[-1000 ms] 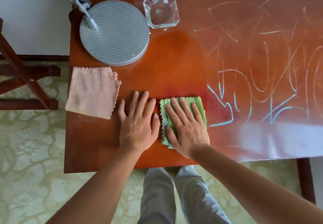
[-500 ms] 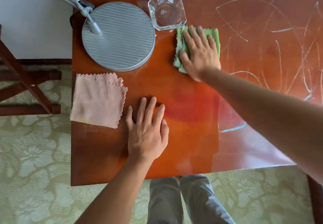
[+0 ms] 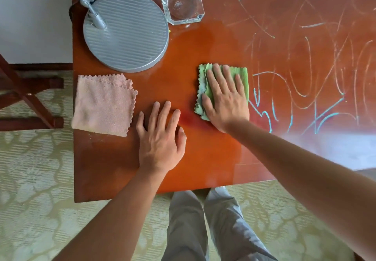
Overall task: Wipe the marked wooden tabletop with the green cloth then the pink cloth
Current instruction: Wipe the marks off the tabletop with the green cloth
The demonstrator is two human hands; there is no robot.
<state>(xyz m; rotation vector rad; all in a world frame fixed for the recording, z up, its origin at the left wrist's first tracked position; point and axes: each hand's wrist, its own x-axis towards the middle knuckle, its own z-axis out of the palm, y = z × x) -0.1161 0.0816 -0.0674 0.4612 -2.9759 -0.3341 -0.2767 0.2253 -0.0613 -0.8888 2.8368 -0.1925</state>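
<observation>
The folded green cloth (image 3: 241, 77) lies on the reddish wooden tabletop (image 3: 213, 155), near its middle. My right hand (image 3: 224, 100) presses flat on the cloth with straight, spread fingers. Just right of the cloth begin the chalk marks (image 3: 317, 81), white and blue scribbles that cover the right part of the top. My left hand (image 3: 160, 136) rests flat on bare wood, a little left of and nearer than the cloth. The pink cloth (image 3: 103, 104) lies spread at the table's left edge, untouched.
A round ribbed grey lamp base (image 3: 130, 30) with its metal arm stands at the back left. A clear glass ashtray (image 3: 182, 3) sits behind the green cloth. A dark wooden frame (image 3: 26, 96) stands on the patterned floor to the left. My legs show below the front edge.
My right hand has slid the green cloth back toward me from beside the ashtray to mid-table, after pushing it away a moment before. My left hand has stayed put.
</observation>
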